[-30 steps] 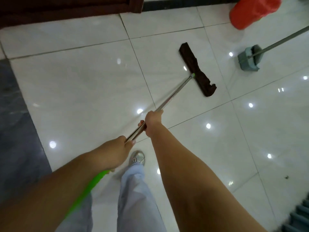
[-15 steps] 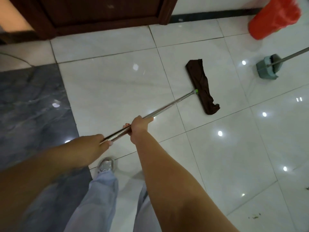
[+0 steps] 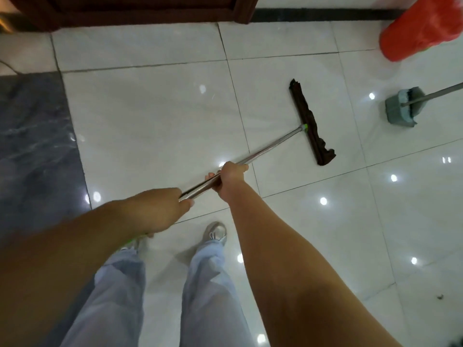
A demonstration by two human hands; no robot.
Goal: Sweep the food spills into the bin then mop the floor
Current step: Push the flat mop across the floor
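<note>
We have both hands on the mop handle [image 3: 265, 149]: the right hand [image 3: 231, 175] clamped around the steel shaft further down, the left hand [image 3: 162, 209] closed on it near the top; over the last second the brown mop head [image 3: 310, 121] has swung and slid across the white floor [image 3: 150, 116], its cloth now drawn into a narrower strip than half a second ago, so we judge mopping under way; the dustpan [image 3: 400, 107] and red bin [image 3: 421, 28] sit off to the right (apart from the mop); a dark crumb [image 3: 440, 296] lies at lower right, so sweeping may have missed a bit.
</note>
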